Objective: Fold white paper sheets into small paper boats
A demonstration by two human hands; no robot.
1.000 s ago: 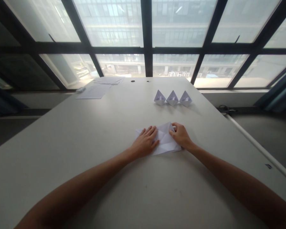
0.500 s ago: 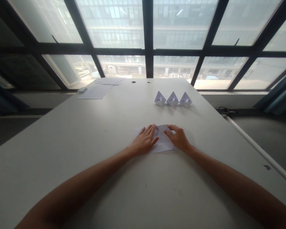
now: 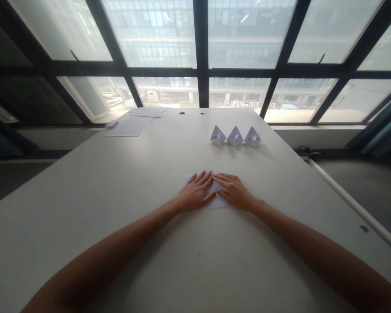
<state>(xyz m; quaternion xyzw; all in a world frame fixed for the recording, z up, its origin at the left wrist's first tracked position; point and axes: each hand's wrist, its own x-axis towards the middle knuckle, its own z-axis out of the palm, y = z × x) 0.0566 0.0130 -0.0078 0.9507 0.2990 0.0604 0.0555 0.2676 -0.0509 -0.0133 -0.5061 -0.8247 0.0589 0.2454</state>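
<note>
A folded sheet of white paper (image 3: 219, 201) lies on the table in front of me, mostly covered by my hands. My left hand (image 3: 196, 191) rests flat on its left part, fingers spread. On the right part lies my right hand (image 3: 235, 191), palm down with the fingers stretched toward the left hand's fingertips. Neither hand grips the sheet. Beyond them three folded paper boats (image 3: 218, 136) stand side by side in a row.
The white table (image 3: 133, 174) reaches to the windows. Flat paper sheets (image 3: 128, 127) lie at its far left, with a small pale object (image 3: 112, 124) beside them. Two dark round spots mark the far edge. A white pipe runs along the right side.
My right hand has let go of the paper's right edge and moved left, flattening onto the sheet. The paper's right side is now folded down. My left hand has stayed in place.
</note>
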